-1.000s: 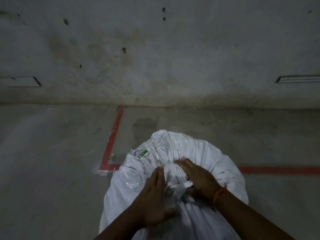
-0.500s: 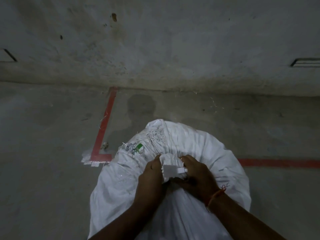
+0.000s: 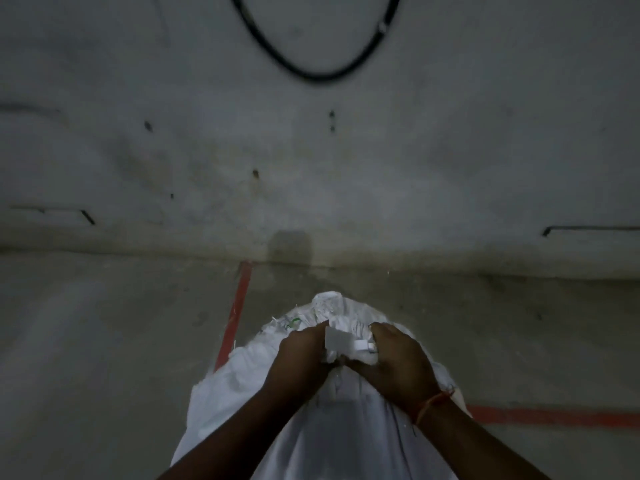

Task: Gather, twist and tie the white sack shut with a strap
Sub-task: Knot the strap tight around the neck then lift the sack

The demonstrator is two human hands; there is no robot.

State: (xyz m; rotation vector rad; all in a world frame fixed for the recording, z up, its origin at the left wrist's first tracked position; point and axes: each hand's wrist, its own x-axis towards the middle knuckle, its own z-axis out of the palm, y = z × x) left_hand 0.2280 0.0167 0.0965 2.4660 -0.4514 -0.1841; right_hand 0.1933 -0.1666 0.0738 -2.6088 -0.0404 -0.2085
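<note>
Two surfaces fill most of the view: a stained grey wall (image 3: pixel 450 150) at the back and a concrete floor (image 3: pixel 86 358) below it. On the wall a black cable (image 3: pixel 311 76) hangs in a loop near the top. Red lines (image 3: pixel 237 313) are painted on the floor, one running toward the wall to the left of the sack, another crossing at the right behind the right forearm.

Low in the middle stands the sack (image 3: pixel 332 427), white and bulging, its body spreading downward out of view between the two forearms. Its gathered neck rises at the top, bunched into a crumpled tuft directly between the hands.

Left hand (image 3: pixel 301 362) sits against the left side of the neck, fingers curled into the bunched fabric. Right hand (image 3: pixel 398 362) closes on the right side of the neck, fingers wrapped round the cloth; an orange thread circles its wrist.

Strap (image 3: pixel 346 342), a pale flat band, lies across the neck between the two hands, its end by the right fingers; which hand pinches it cannot be told.
</note>
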